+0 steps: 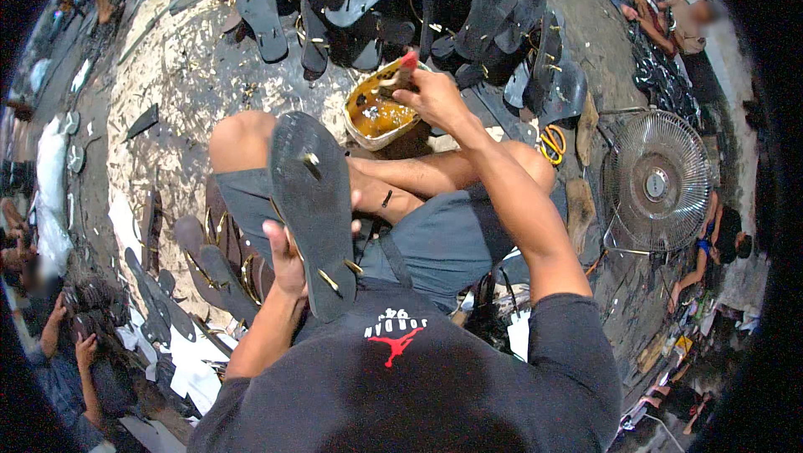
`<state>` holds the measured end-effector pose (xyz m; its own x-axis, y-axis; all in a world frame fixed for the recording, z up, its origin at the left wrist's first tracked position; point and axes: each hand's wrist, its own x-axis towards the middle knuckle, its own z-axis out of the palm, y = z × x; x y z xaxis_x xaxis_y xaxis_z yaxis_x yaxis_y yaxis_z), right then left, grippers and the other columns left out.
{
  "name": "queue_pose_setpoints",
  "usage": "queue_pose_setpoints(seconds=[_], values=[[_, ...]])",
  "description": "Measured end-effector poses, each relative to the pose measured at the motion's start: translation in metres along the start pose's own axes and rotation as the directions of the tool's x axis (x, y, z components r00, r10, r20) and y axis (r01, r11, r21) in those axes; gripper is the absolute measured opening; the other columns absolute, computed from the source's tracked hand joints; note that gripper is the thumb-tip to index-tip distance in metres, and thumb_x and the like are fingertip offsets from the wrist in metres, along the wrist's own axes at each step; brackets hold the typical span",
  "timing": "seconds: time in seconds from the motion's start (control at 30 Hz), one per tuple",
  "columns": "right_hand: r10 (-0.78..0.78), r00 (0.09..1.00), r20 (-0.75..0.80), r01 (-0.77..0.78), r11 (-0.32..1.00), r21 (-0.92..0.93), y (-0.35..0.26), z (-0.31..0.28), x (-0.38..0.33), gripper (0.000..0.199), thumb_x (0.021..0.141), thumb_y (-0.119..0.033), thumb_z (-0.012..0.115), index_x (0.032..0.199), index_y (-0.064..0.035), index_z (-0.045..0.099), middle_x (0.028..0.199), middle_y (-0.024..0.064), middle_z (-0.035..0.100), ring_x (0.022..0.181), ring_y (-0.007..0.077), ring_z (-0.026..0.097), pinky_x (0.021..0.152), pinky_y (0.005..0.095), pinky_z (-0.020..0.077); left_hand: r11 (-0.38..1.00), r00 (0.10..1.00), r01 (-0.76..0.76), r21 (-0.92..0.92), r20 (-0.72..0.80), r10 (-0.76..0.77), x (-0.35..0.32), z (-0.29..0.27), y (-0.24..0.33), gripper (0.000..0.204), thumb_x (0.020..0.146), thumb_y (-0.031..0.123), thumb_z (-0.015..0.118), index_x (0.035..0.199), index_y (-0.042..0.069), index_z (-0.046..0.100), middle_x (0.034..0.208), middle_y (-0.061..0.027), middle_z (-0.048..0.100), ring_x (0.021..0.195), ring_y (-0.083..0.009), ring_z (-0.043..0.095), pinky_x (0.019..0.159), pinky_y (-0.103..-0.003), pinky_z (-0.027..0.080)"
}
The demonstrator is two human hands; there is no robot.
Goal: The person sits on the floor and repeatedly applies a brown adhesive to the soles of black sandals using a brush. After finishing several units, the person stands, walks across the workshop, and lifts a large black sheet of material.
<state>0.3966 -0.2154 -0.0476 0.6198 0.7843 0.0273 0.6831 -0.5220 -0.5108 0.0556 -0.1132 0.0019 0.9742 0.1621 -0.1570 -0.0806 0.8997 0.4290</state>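
Head view: one black sole (309, 210) lies in my left hand (291, 262), gripped at its edge, just beside my left knee (237, 142). Its long axis runs away from my shirt (335, 394), leaning slightly left, wide end forward. Three pale plugs (311, 166) show: one forward, two near. My right hand (439, 102) pinches one red-ended tool (408, 61) over one yellow bowl (374, 143). Beyond lie black soles (485, 14), too many to count.

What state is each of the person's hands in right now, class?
Left hand: holding a dark sandal sole.
Right hand: closed on a red-tipped tool at a bowl.
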Motion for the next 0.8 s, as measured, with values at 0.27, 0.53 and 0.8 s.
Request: queue_pose_setpoints(seconds=[0.27,0.53,0.8], values=[[0.091,0.996,-0.017,-0.092,0.985,-0.145,0.024,0.007,0.021,0.032,0.084,-0.028,0.079,0.111,-0.0116,0.072,0.096,0.0154,0.074,0.092,0.0286,0.073,0.085,0.0389,0.0555,0.967,0.911,-0.153,0.205,-0.350,0.218,-0.004,0.001,0.018,0.093,0.086,0.077,0.053,0.140,0.002,0.047,0.119,-0.0185,0.066,0.088,-0.0213,0.069,0.076,-0.031,0.060],[0.016,0.915,-0.403,-0.167,0.924,-0.344,0.041,-0.103,-0.059,0.036,0.085,-0.037,0.075,0.100,-0.0049,0.074,0.086,0.0157,0.070,0.087,0.0313,0.068,0.078,0.0463,0.0532,0.951,0.952,-0.292,-0.101,-0.128,0.278,0.077,-0.010,0.046,0.081,0.093,0.066,0.051,0.139,0.000,0.044,0.118,-0.0226,0.064,0.083,-0.0340,0.070,0.059,-0.041,0.063],[0.018,0.823,-0.567,0.366,0.747,0.555,-0.171,-0.032,-0.084,0.020,0.093,-0.019,0.069,0.109,-0.0063,0.069,0.106,0.0137,0.069,0.096,0.0289,0.066,0.083,0.0411,0.0508,0.934,0.934,-0.358,0.007,0.002,0.358,0.145,0.038,0.058,0.066,0.096,0.063,0.052,0.129,0.005,0.057,0.111,-0.0096,0.070,0.081,-0.0230,0.071,0.070,-0.039,0.061]])
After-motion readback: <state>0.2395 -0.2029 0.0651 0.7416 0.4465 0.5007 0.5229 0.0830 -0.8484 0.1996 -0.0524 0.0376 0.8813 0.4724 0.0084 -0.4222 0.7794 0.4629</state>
